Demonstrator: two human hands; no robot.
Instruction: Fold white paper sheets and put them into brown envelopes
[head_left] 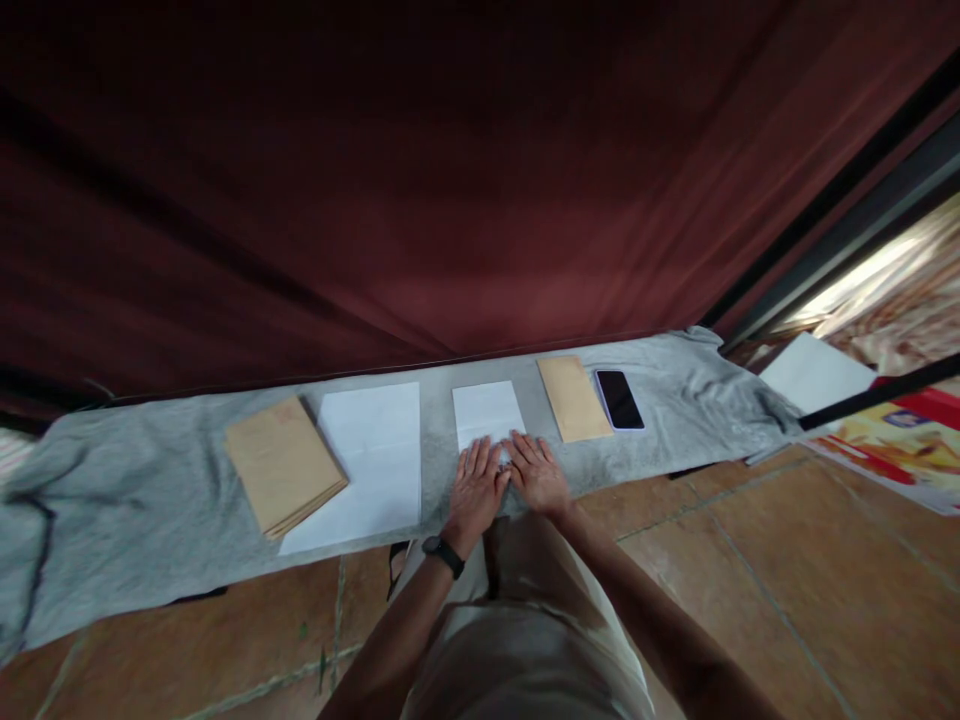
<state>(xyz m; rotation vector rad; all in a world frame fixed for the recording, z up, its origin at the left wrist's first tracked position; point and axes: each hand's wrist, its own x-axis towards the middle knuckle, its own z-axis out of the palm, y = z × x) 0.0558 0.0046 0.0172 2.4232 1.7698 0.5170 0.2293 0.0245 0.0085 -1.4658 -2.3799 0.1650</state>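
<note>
Left hand [478,487], right hand [541,478] flat, fingers extended, on near edge of small white sheet [487,408]; brown paper [574,398] and phone [620,400] to right, larger white sheet [382,450] to left.

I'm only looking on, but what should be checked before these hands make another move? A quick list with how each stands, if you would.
1. Left hand on the small sheet: ok, at its near edge.
2. Right hand on that sheet too: ok, beside the left.
3. Small sheet apart from the brown paper at its right: ok, cloth shows between.
4. Large sheet uncovered: not ok, the brown stack lies over part of it.
5. Phone away from both hands: ok, right of the brown paper.
6. Small sheet's near edge straight: cannot tell, fingers hide it.
</note>
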